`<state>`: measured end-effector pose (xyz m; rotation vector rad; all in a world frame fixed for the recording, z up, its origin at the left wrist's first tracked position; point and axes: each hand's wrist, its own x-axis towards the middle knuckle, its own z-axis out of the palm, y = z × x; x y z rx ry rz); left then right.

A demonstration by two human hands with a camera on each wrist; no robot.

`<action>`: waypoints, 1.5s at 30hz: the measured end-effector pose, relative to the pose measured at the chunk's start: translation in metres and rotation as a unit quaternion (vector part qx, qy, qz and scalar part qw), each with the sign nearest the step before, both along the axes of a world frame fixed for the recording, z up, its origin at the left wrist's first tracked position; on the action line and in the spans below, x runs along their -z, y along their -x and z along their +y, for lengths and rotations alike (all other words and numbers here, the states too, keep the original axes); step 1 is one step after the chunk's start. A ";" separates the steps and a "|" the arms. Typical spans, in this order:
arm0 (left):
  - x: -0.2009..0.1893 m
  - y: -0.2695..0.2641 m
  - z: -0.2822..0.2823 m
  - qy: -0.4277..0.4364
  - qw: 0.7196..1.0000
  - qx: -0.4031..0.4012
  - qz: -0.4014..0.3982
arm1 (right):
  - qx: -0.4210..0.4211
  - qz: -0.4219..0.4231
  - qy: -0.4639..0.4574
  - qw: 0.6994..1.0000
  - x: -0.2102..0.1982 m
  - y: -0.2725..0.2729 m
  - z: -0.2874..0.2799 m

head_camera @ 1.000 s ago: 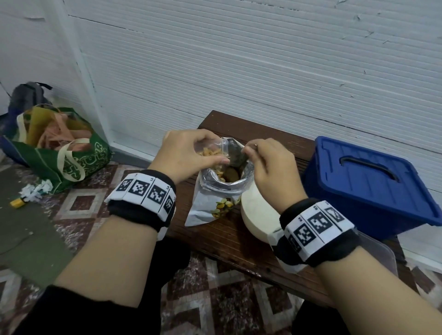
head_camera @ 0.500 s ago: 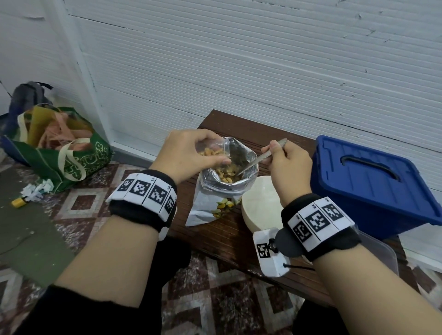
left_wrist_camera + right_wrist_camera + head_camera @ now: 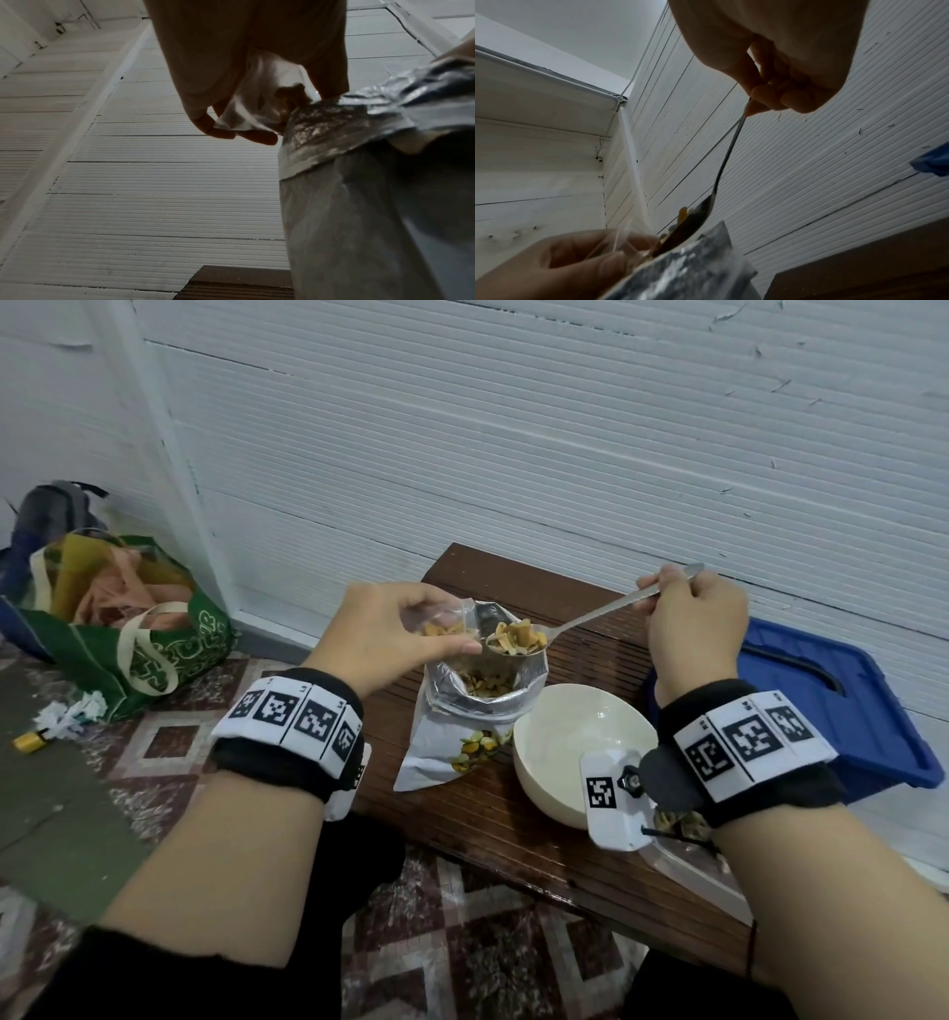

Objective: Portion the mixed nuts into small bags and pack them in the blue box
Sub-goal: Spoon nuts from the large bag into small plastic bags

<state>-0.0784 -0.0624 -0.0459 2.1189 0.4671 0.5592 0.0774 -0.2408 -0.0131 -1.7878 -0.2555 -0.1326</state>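
one spoon (image 3: 590, 617), one bowl (image 3: 544, 783), two bags (foil (image 3: 436, 752), clear (image 3: 452, 613))

On the bench (image 3: 518, 819), the nut bag (image 3: 452, 737) stands left of the bowl (image 3: 554, 762), blue box (image 3: 842, 706) right.

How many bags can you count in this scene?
4: small clear bag in left hand; foil nut bag on bench; green bag and backpack on floor. Others may be hidden.

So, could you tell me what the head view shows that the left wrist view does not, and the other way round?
Only the head view shows the right hand gripping the spoon heaped with nuts, the white bowl and the closed blue box. Only the left wrist view shows, from below, fingertips pinching the clear small bag's edge. Both show the left hand holding that bag beside the foil nut pouch on the wooden bench.
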 end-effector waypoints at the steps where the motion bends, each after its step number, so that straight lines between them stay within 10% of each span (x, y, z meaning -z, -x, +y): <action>1: 0.000 -0.001 -0.001 -0.001 1.000 0.002 0.007 | 0.000 0.001 -0.004 1.000 -0.002 -0.001 0.000; 20: 0.004 -0.015 -0.016 -0.036 0.999 -0.013 -0.028 | -0.229 -0.114 -0.091 0.963 -0.014 0.028 0.013; 28: 0.003 -0.008 -0.005 0.011 0.996 -0.059 -0.068 | -0.103 -0.174 -0.168 0.965 -0.021 0.020 0.002; 35: 0.003 -0.006 -0.006 0.036 0.997 -0.016 -0.070 | -0.164 -0.210 0.043 0.963 0.004 0.029 0.008; 45: 0.005 -0.006 -0.007 0.013 0.998 -0.014 -0.052 | -0.259 -0.391 0.266 0.842 0.045 0.040 0.018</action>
